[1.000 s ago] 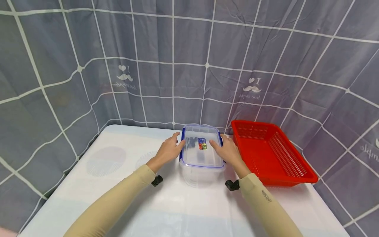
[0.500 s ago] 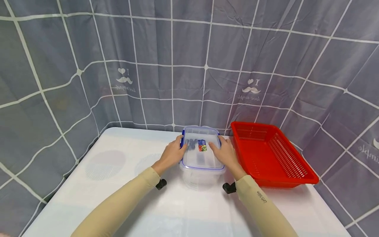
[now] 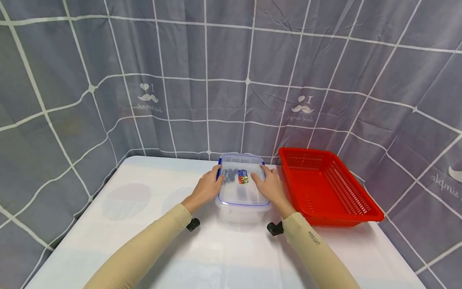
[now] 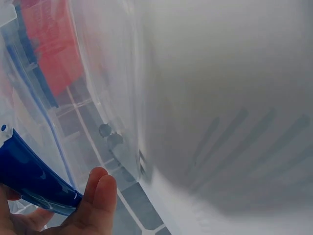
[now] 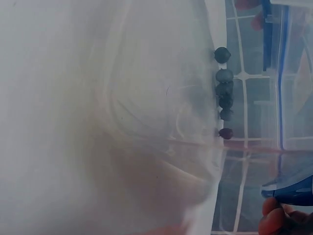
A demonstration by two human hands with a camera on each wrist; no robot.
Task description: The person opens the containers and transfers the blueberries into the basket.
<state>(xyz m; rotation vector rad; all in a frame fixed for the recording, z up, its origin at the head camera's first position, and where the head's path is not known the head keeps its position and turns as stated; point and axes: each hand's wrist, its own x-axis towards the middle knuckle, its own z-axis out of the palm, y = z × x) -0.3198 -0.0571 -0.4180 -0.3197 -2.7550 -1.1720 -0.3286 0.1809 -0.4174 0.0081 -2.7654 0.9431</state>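
Observation:
A clear plastic food container (image 3: pixel 242 218) with a blue-edged lid (image 3: pixel 240 196) sits on the table, a colourful label (image 3: pixel 243 176) on the lid. Several dark round berries (image 5: pixel 225 90), like blueberries, lie inside it. My left hand (image 3: pixel 206 188) grips the left side, thumb over the lid's edge and fingers at the blue latch (image 4: pixel 29 171). On the opposite side my right hand (image 3: pixel 270 186) holds the box the same way, its fingertips at another blue latch (image 5: pixel 296 192). The right-side latch is mostly hidden by the hand in the head view.
To the right of the container stands a red perforated plastic basket (image 3: pixel 325 192), close to my right hand. The white tablecloth (image 3: pixel 144 228) has pale circle prints. A grey checked curtain (image 3: pixel 180 100) hangs behind and along both sides of the table.
My left fingers, partly raised beside the box a second ago, have come in onto the left latch. The right fingers have settled closer on their side. The head view has shifted slightly.

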